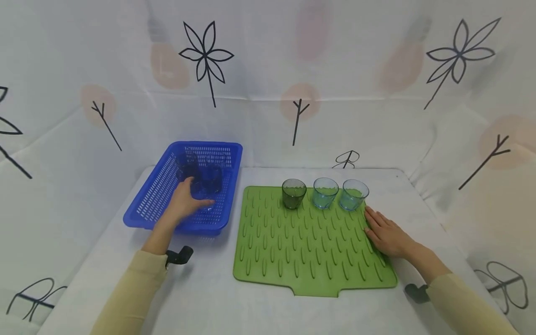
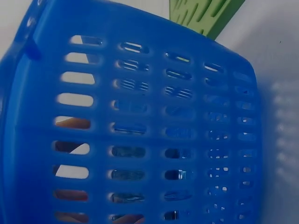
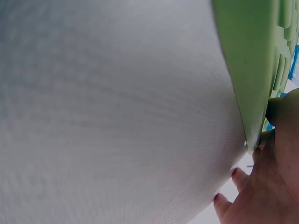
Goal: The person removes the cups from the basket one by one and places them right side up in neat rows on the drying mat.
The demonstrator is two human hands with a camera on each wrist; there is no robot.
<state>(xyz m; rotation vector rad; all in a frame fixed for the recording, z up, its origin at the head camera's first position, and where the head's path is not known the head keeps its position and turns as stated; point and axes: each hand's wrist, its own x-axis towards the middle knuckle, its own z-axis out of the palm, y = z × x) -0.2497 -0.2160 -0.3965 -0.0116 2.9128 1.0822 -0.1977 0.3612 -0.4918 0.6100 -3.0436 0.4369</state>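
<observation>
My left hand [image 1: 183,203] reaches into the blue plastic basket [image 1: 228,204], thumb and fingers spread apart, close to the drinking glasses [image 1: 212,178] lying inside. In the left wrist view the slotted basket wall [image 2: 103,21] hides most of that hand and the glasses. Along the far edge of a green ribbed drying mat [image 1: 301,253] stand a dark glass [image 1: 294,194] and two light blue glasses, one in the middle [image 1: 324,194] and one at the right [image 1: 353,195]. My right hand [image 1: 387,236] rests with straight fingers at the mat's right edge.
A white cloth covers the table [image 1: 209,298]. Behind it hangs a white curtain [image 1: 259,125] with drawn flowers and twigs. The basket stands at the back left, beside the mat, whose short tab [image 1: 316,291] points toward me.
</observation>
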